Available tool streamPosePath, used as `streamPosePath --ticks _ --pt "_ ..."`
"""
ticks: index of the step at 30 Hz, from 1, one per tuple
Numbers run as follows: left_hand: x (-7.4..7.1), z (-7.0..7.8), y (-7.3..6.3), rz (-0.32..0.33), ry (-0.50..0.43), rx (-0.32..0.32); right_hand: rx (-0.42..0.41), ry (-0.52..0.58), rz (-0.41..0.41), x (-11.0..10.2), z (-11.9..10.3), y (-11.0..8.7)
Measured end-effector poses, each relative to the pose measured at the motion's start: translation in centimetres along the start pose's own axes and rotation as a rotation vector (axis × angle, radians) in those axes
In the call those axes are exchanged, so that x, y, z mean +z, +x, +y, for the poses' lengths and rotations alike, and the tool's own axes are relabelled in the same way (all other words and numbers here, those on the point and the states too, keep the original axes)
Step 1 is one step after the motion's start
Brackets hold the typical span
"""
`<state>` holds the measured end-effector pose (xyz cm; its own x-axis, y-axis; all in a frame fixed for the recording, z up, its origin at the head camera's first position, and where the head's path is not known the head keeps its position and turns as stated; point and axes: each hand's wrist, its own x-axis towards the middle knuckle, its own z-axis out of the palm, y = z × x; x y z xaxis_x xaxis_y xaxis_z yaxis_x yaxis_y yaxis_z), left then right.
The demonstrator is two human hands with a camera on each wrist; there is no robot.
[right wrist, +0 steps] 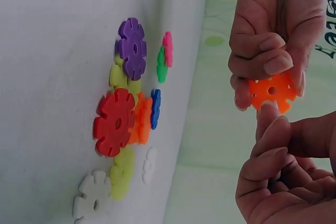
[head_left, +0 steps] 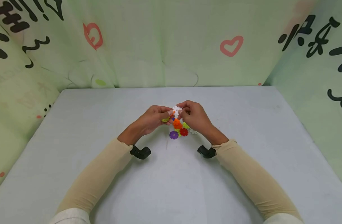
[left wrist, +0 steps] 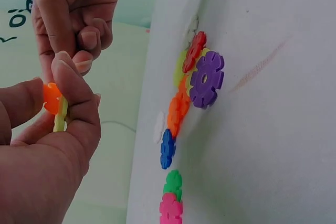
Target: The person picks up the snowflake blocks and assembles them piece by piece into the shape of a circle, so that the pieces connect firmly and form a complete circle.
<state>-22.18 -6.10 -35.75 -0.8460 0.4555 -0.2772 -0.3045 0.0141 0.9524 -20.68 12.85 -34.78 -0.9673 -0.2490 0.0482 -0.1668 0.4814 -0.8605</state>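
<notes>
Between the left fingers [head_left: 156, 116] in the head view is a yellow-green notched plastic disc [head_left: 166, 119], joined to an orange notched disc [left wrist: 52, 98]. My left hand [left wrist: 50, 156] pinches the pair, seen edge-on in the left wrist view. Opposite it, my right hand [head_left: 194, 116] has its thumb and curled fingers at the orange disc [right wrist: 273, 92]; a fingertip overlaps the disc's lower edge in the right wrist view. Both hands are raised over the table. Beneath them, a white notched disc [head_left: 176, 110] shows between the fingertips in the head view.
Loose discs lie close below the hands: purple [head_left: 173, 134], red [head_left: 183, 132], orange [head_left: 177, 124], blue [right wrist: 156, 109], green [right wrist: 162, 65] and pink [right wrist: 168, 49]. They lie on a white table [head_left: 171, 186], with a printed green curtain [head_left: 159, 43] around it.
</notes>
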Motion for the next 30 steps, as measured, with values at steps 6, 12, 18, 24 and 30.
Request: streamPosePath --ticks 6,12,18,24,30 --pt "-0.1 -0.1 0.0 0.018 -0.024 -0.024 -0.033 0.064 -0.05 -0.3 0.6 0.3" --pt "-0.3 -0.1 -0.1 0.01 -0.037 -0.071 -0.007 0.086 -0.106 -0.5 1.3 0.5" --pt "-0.9 -0.4 -0.2 0.059 0.029 -0.142 0.035 -0.107 -0.067 -1.1 2.4 0.6" --pt "-1.4 -0.6 -0.1 0.111 0.097 -0.17 0.135 -0.387 -0.161 -1.4 3.9 0.8" --pt "-1.1 -0.4 -0.1 0.09 0.089 -0.141 0.169 -0.479 -0.254 -1.2 4.6 0.8"
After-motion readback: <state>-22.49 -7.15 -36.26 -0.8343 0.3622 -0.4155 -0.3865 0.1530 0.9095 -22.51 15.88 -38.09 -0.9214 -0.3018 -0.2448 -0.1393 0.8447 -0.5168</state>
